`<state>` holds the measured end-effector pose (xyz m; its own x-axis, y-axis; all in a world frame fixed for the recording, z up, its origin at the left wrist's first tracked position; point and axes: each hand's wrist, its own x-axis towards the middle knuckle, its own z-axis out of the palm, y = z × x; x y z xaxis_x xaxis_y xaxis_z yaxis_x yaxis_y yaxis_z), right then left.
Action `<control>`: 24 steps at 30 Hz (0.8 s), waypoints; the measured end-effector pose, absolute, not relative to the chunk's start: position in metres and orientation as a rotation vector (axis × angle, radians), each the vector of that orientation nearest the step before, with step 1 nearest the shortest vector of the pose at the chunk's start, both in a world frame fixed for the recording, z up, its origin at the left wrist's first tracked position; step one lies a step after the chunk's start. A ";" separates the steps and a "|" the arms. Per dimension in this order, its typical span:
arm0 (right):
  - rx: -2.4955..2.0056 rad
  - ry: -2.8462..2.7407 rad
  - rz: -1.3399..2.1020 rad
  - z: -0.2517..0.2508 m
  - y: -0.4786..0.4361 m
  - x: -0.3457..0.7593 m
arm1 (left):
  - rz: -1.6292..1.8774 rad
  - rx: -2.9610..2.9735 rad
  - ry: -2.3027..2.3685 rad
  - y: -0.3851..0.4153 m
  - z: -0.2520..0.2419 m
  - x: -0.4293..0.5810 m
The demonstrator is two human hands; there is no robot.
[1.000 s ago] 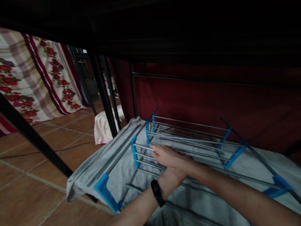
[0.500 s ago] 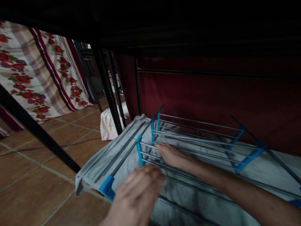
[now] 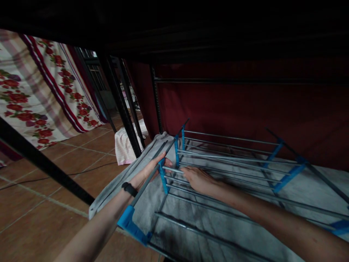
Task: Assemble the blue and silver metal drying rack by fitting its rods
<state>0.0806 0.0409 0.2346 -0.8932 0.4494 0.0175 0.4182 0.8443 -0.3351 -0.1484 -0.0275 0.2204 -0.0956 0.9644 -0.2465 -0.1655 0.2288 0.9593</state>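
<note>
Left hand (image 3: 152,169) at the blue bracket (image 3: 164,179), right hand (image 3: 197,178) on rods just beside; closure of either cannot be told. Rack (image 3: 231,158) extends rightward. Step, apparently: bracket adjustment; calls for steadying.

Left forearm (image 3: 98,223): bare, fitted with one narrow, dark wristband (image 3: 129,189) that encircles the arm directly behind the left hand (image 3: 146,171). Right forearm (image 3: 261,214): bare throughout its visible length. Right hand (image 3: 198,179): bare.

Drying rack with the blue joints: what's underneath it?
Beneath the drying rack lies a wrinkled grey cloth. What the cloth covers is hidden; the right forearm also blocks some view.
</note>
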 end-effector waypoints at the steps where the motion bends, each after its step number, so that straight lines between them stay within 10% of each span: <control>1: -0.678 -2.921 0.502 0.235 0.041 0.081 | 1.182 0.883 1.286 -0.027 0.221 -0.146; 24: -0.653 -2.907 0.535 0.244 0.041 0.086 | 1.163 0.854 1.362 -0.026 0.232 -0.137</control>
<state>0.0863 0.0408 0.2436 -0.9007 0.4331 0.0341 0.3925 0.8449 -0.3634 -0.1366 -0.0255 0.2320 -0.1418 0.9509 -0.2750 -0.1231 0.2587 0.9581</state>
